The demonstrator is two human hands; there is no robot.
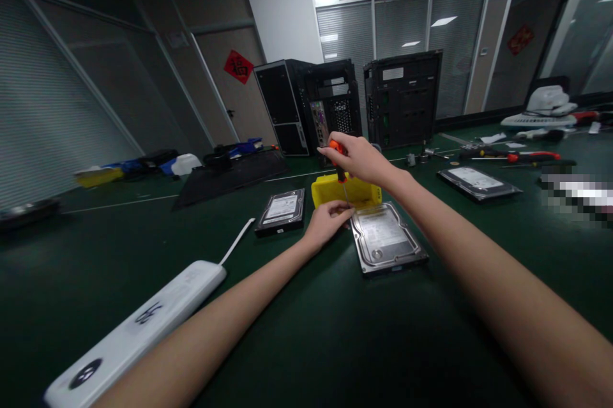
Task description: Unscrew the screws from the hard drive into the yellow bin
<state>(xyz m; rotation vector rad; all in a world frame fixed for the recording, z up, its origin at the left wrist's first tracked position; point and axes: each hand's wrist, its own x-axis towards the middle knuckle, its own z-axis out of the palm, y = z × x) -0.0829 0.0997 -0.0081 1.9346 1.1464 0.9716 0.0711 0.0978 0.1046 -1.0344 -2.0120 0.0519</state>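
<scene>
My right hand (pixel 357 156) is closed around the orange and black handle of a screwdriver (pixel 340 172), held nearly upright. Its thin shaft points down to the far left corner of a silver hard drive (pixel 385 239), which lies flat on the green table. Beside that corner, my left hand (pixel 328 224) has its fingers pinched together near the screwdriver's tip. Whatever the fingertips hold, if anything, is too small to make out. Just behind the drive stands a yellow plastic bin (pixel 352 189), partly covered by my hands.
Left of my hands lies a second hard drive (pixel 281 211); a third hard drive (pixel 477 182) is at the right. A white power strip (pixel 143 325) runs along the near left. Black computer cases (pixel 405 101) stand at the back. Pliers (pixel 531 157) and other tools lie far right.
</scene>
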